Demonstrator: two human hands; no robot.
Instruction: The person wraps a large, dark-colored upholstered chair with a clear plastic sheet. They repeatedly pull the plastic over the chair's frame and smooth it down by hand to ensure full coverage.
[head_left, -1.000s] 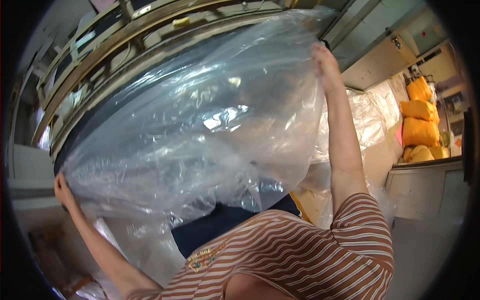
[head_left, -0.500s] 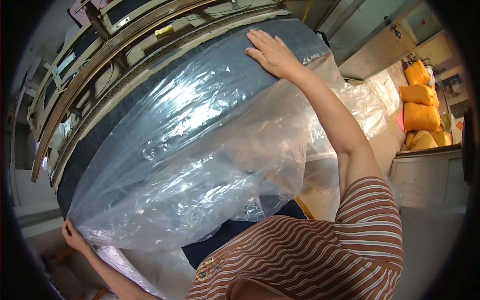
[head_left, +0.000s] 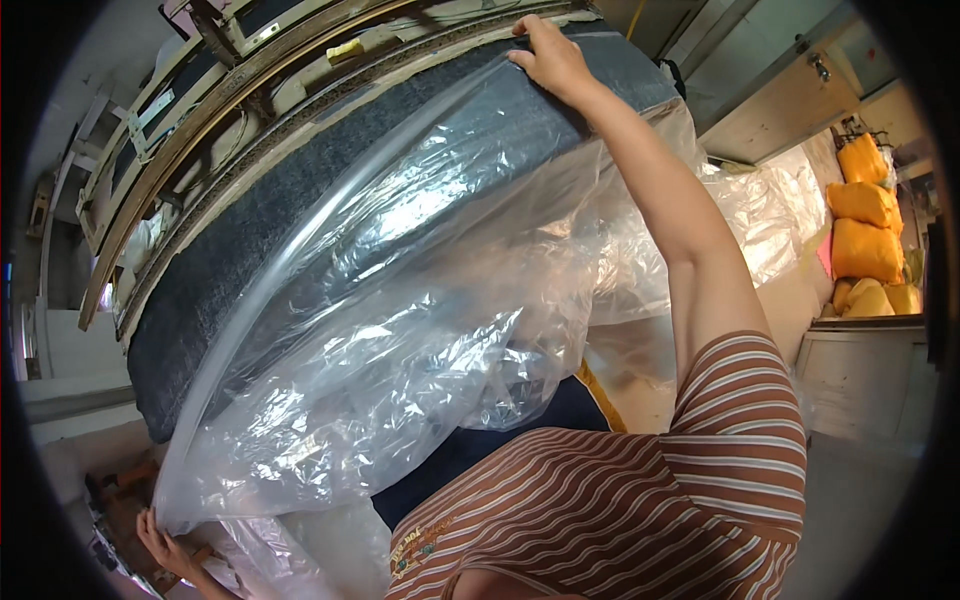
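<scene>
A large clear plastic sheet [head_left: 330, 400] slants across a dark grey padded board [head_left: 230, 290] and hangs in glossy wrinkles over its near side. At the lower left, my left hand [head_left: 168, 548] is closed on a gathered corner of the sheet, out past the board's end. My right hand [head_left: 555, 62] reaches to the far right of the board, fingers bent and thumb against the sheet's far edge, gripping it. Between both hands that edge is pulled into a folded, curved band. The right fingertips are partly hidden.
A long wood and metal frame [head_left: 190, 130] runs along the board's far side, with a small yellow piece [head_left: 345, 50] on it. More plastic film [head_left: 765, 205] lies at the right. Yellow-orange bundles [head_left: 868, 247] are stacked on a cabinet [head_left: 860, 375] beyond a door panel [head_left: 785, 105].
My left hand has drawn the sheet's corner down toward me, baring more of the board's far left. My right hand has gone from lying flat to bent fingers, slightly farther away.
</scene>
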